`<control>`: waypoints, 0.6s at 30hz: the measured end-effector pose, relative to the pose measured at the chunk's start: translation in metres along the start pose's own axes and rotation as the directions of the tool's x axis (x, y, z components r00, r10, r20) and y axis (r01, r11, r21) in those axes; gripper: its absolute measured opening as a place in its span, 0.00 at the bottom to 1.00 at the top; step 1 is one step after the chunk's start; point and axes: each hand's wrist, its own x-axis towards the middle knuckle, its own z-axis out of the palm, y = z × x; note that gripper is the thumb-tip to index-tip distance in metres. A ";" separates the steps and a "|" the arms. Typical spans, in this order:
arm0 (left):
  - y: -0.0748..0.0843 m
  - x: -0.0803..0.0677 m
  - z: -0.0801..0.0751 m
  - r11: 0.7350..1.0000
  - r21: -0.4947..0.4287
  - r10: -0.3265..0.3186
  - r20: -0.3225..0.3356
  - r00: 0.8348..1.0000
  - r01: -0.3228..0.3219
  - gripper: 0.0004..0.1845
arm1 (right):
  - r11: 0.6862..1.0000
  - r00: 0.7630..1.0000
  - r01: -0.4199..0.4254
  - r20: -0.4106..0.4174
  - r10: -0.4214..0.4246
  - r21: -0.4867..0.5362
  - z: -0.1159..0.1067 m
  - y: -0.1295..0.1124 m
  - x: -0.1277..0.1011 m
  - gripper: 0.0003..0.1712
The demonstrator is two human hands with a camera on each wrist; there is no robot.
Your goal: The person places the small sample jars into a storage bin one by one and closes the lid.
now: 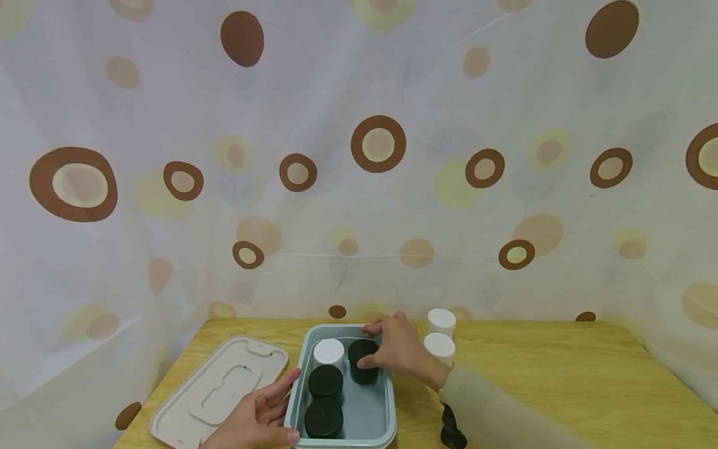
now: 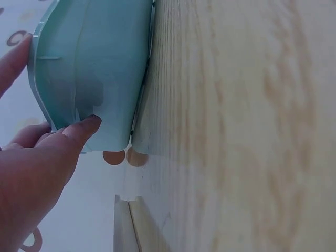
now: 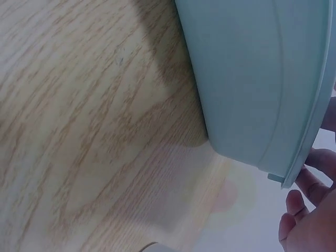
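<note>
A pale teal bin (image 1: pixel 387 405) stands on the wooden table (image 1: pixel 561 374). Inside it are a white-lidded jar (image 1: pixel 328 353) and three black-lidded jars; two (image 1: pixel 325 381) (image 1: pixel 323 417) stand in the left column. My right hand (image 1: pixel 392 349) reaches into the bin and grips the far black jar (image 1: pixel 363 362), fingers curled round its lid. My left hand (image 1: pixel 260 415) rests with straight fingers against the bin's left wall; in the left wrist view its thumb (image 2: pixel 79 128) presses the bin's outer wall (image 2: pixel 100 68). The right wrist view shows only the bin's side (image 3: pixel 257 79) and fingertips (image 3: pixel 294 210).
A beige bin lid (image 1: pixel 219 390) lies flat on the table to the left of the bin. Two white jars (image 1: pixel 441 322) (image 1: pixel 439 347) stand just right of the bin, behind my right wrist. A dotted curtain (image 1: pixel 359 156) closes off the back and sides.
</note>
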 end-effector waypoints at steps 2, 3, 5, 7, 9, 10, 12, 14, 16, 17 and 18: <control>0.000 0.000 0.000 1.000 -0.001 0.000 0.001 1.000 0.000 0.52 | 1.000 1.000 -0.005 0.001 0.005 0.004 0.000 0.000 -0.001 0.32; 0.000 0.000 0.000 1.000 -0.002 0.001 0.002 1.000 -0.001 0.52 | 1.000 1.000 -0.005 0.002 0.005 0.006 0.000 0.000 -0.001 0.31; 0.000 0.000 0.000 1.000 -0.002 0.001 -0.001 1.000 -0.001 0.52 | 1.000 1.000 -0.002 0.002 0.002 0.007 0.001 0.000 0.000 0.30; 0.000 0.000 -0.001 1.000 0.000 0.001 -0.001 1.000 -0.001 0.52 | 1.000 1.000 -0.002 -0.001 0.002 0.012 0.002 0.000 0.000 0.30; 0.000 -0.001 -0.001 1.000 0.005 0.001 -0.001 1.000 -0.001 0.52 | 1.000 1.000 -0.003 -0.007 0.003 0.017 0.003 0.000 0.001 0.29; 0.000 -0.001 -0.001 1.000 0.009 0.003 -0.002 1.000 -0.003 0.52 | 1.000 1.000 -0.001 -0.010 0.001 0.021 0.004 0.000 0.001 0.30; -0.001 -0.001 -0.002 1.000 0.013 0.005 -0.002 1.000 -0.005 0.52 | 0.999 1.000 0.003 -0.012 -0.002 0.038 0.004 0.001 0.001 0.30; -0.001 -0.001 -0.002 1.000 0.019 0.011 -0.002 1.000 -0.011 0.52 | 0.998 1.000 0.016 -0.016 -0.015 0.069 0.003 0.002 -0.001 0.29; -0.001 0.000 -0.003 1.000 0.023 0.017 0.002 1.000 -0.017 0.52 | 0.994 0.999 0.037 -0.028 -0.034 0.106 -0.003 0.003 -0.003 0.26; -0.001 0.000 -0.003 1.000 0.022 0.017 0.003 1.000 -0.017 0.52 | 0.991 0.998 0.047 -0.036 -0.042 0.125 -0.007 0.005 -0.005 0.24; -0.001 0.000 -0.003 1.000 0.021 0.017 0.002 1.000 -0.017 0.52 | 0.988 0.998 0.057 -0.044 -0.051 0.144 -0.012 0.006 -0.007 0.23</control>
